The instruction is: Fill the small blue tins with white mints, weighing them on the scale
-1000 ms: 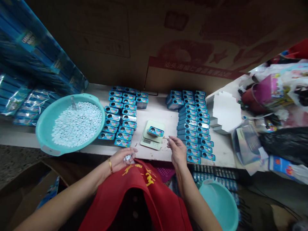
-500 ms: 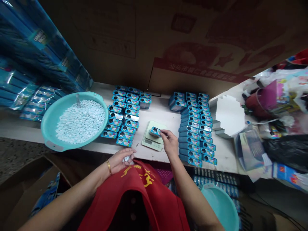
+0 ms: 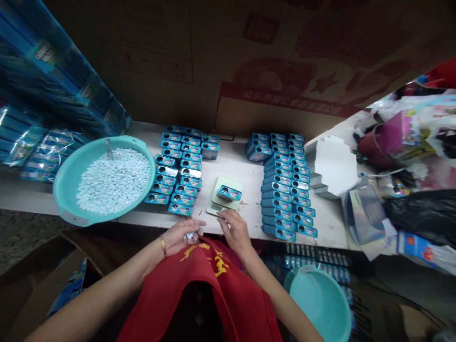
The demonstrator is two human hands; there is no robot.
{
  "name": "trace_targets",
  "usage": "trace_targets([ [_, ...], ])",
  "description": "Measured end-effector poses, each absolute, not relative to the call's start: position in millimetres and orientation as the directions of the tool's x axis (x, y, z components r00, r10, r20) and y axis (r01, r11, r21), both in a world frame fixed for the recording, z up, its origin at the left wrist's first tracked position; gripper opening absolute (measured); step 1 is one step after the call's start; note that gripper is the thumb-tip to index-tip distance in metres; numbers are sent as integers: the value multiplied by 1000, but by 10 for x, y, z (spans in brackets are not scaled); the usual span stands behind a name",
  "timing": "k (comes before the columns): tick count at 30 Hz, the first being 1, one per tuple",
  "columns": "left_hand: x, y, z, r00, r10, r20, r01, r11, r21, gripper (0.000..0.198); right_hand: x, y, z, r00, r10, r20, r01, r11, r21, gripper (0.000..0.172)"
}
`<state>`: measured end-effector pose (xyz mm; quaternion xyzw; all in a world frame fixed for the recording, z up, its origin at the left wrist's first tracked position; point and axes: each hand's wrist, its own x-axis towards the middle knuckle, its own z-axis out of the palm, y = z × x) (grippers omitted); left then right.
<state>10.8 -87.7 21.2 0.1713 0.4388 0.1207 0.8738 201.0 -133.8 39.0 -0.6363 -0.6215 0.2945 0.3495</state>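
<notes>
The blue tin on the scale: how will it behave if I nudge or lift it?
The tin looks rigid and boxy, so it probably slides rather than rolls. Lying flat and low on the scale, it seems unlikely to tip. Its glossy lid may be slippery.

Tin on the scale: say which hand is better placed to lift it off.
Likely the right hand: empty, fingers at the scale, near the tin. The left hand cups tablets.

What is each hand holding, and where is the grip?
Left hand cups a few pale tablets in its curled fingers. Right hand holds nothing; its fingertips lie at the front edge of the scale.
</notes>
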Motion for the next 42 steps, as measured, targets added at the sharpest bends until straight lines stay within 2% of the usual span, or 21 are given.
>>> trace_targets([
  [6,225,-887,278,624,352,-698,112,843,526,41,1771,-1455,374,-226,974,-31,577,108,-810,23],
  [9,260,-877,320,653,329,-682,166,816,553,45,1754,-1469,326,-248,967,-56,528,87,-845,18],
  [13,268,-860,341,709,293,-642,191,796,575,40,1794,-1497,307,-246,965,-91,470,36,-882,12],
  [16,245,-859,308,686,307,-660,182,805,564,42,1891,-1451,313,-165,983,-83,492,9,-870,11],
  [20,199,-871,245,625,314,-715,146,852,502,44,2127,-1149,300,56,998,19,561,-16,-828,14],
  [26,153,-873,225,589,351,-728,98,863,495,35,2424,-812,294,194,968,162,678,-14,-735,20],
  [30,124,-864,201,556,412,-722,34,856,515,24,2578,-1118,250,378,911,163,634,-127,-763,19],
  [33,128,-842,200,558,412,-720,15,863,505,22,2679,-1380,129,499,862,91,558,-239,-795,24],
  [37,165,-794,224,561,372,-739,22,886,462,21,2690,-1425,-14,464,886,9,526,-267,-807,41],
  [42,179,-742,227,575,342,-743,26,901,434,20,2569,-1108,-28,284,957,55,671,-158,-724,54],
])
